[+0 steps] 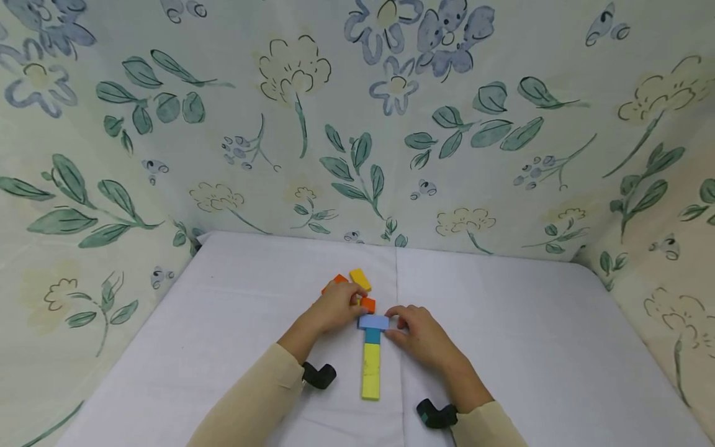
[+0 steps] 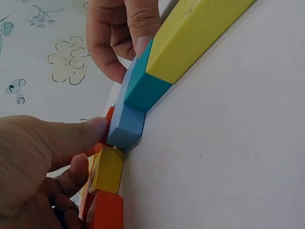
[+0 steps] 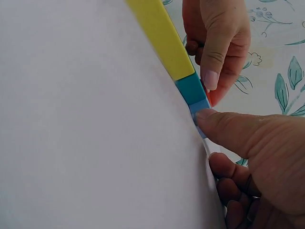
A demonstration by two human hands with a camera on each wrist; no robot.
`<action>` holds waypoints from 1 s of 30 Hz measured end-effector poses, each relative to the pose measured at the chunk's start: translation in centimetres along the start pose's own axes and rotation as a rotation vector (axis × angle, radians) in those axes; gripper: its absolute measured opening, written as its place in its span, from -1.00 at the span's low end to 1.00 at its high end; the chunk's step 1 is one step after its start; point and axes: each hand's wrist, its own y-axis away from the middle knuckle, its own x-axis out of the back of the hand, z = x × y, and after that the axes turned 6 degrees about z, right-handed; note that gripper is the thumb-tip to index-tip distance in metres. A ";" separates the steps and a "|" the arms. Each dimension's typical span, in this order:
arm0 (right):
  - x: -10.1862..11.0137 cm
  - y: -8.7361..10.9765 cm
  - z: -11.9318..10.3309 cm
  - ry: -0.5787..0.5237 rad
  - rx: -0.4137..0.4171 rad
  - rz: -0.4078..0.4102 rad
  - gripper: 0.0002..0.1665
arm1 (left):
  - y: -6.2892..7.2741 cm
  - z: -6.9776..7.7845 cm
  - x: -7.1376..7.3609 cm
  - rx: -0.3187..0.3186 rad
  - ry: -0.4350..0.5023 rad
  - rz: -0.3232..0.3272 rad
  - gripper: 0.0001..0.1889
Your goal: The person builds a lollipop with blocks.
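On the left, patterned cloth (image 1: 128, 180) with leaves and flowers hangs beside the table (image 1: 503, 335), whose white cover carries all the blocks. A pale sleeve (image 1: 251, 394) reaches in from the near left, a black device (image 1: 319, 376) at its wrist. From it the left hand (image 1: 337, 304) leans over the far end of the blocks, thumb and forefinger pinching a small orange block (image 1: 368, 305); how its other fingers lie I can't tell.

Just past that hand, partly covered by it, is another orange block (image 1: 339, 278), with a yellow block (image 1: 360, 279) near it on the right, set at a slant. In the middle, a long yellow-green block (image 1: 371, 371) runs away from the near side, a teal block (image 1: 372, 336) touching its far end. A light blue block (image 1: 373, 322) lies crosswise against the teal one, just nearer than the pinched orange piece.

On the right, the right hand (image 1: 422, 335) pinches the light blue block's right end, thumb on the near side, forefinger on the far side.
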 end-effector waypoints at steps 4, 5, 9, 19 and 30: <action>0.0 0.0 0.0 0.002 -0.008 -0.003 -0.63 | -0.4 0.0 -0.1 0.030 -0.031 -0.028 -0.69; 0.0 -0.1 0.0 0.002 -0.008 -0.003 -0.63 | -0.4 0.0 -0.2 0.030 -0.037 -0.027 -0.70; 0.0 -0.1 0.0 0.007 -0.002 0.002 -0.63 | -0.3 0.1 -0.2 0.014 -0.057 -0.005 -0.73; -0.1 -0.1 0.1 0.004 -0.009 0.000 -0.64 | -0.2 -0.1 -0.1 -0.023 -0.068 0.007 -0.76; -0.1 0.0 0.0 0.005 -0.005 0.011 -0.64 | 0.1 0.1 0.0 -0.027 -0.077 0.018 -0.77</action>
